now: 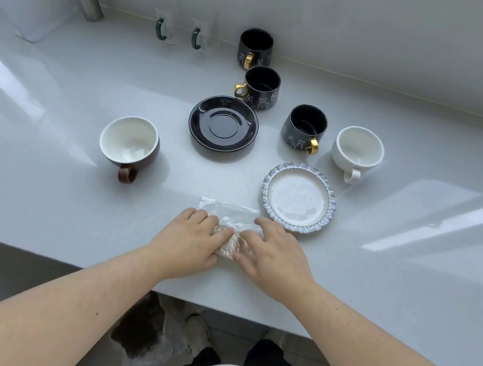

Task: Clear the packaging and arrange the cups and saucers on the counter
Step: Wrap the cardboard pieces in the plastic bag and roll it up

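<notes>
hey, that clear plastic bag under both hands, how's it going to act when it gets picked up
The clear plastic bag looks thin and creased, so it will probably flop and crumple. Lying flat on the glossy counter, it may slide rather than lift cleanly. The left hand and right hand already bunch it easily.

Just beyond the fingertips [200, 215] lies a clear plastic bag [228, 212]. Past it to the right sits a white saucer [298, 198] with a ruffled blue-grey speckled rim; farther out, a glossy black saucer [223, 124]. Three black cups [304, 128] carry white cat line-drawings and gold handles. One cup [129, 143] is brown outside, white inside; another cup [357, 150] is all white.
</notes>
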